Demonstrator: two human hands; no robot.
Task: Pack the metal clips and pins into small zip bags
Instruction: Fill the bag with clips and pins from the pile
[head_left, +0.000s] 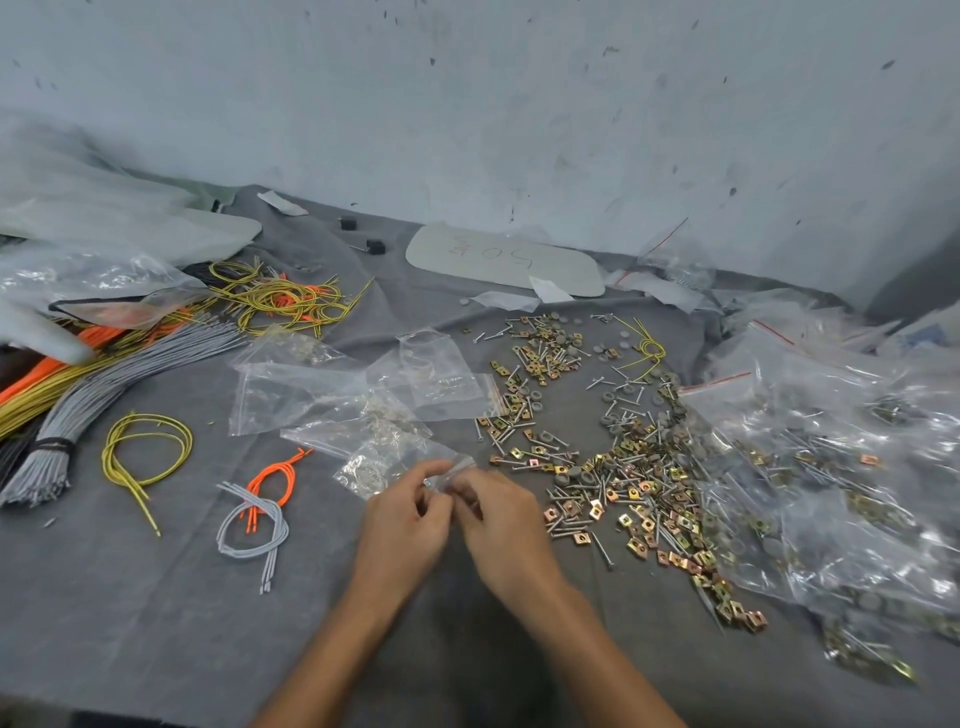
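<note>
1. Hands: two bare hands, the left hand (410, 519) and the right hand (506, 527), meet over the grey woven cloth (156, 623). The curled fingers of both pinch the near edge of one small clear plastic zip bag (371, 470), one hand at each side.
2. Pinched bag: thin, glossy, crinkled film. It lies on the cloth just beyond the fingertips, and small pale metal pieces show through it.
3. Spare bags: a loose overlapping pile of flat clear zip bags (311, 395) lies beyond the pinched bag. The exact count cannot be told.
4. Hardware: a scattered heap of metal clips and pins (634, 483) lies just right of the right hand. It holds square brass-coloured clips, slim silver pins and round grey discs, too many to count.
5. Filled stock: large crumpled clear bags with red seal strips (841, 467) lie at the far right, holding the same hardware.
6. Cords, three small bundles left of the hands:
   - one yellow looped cord bundle (117, 457);
   - one orange cord bundle (275, 478);
   - one grey knotted cord bundle (275, 525), crossing the orange one.
7. Bulk cord: one thick tied sheaf of grey cords (104, 384) lies at the far left.
8. Rear items: one flat white rounded panel with red handwriting (561, 270) and two small black blocks (375, 246).
</note>
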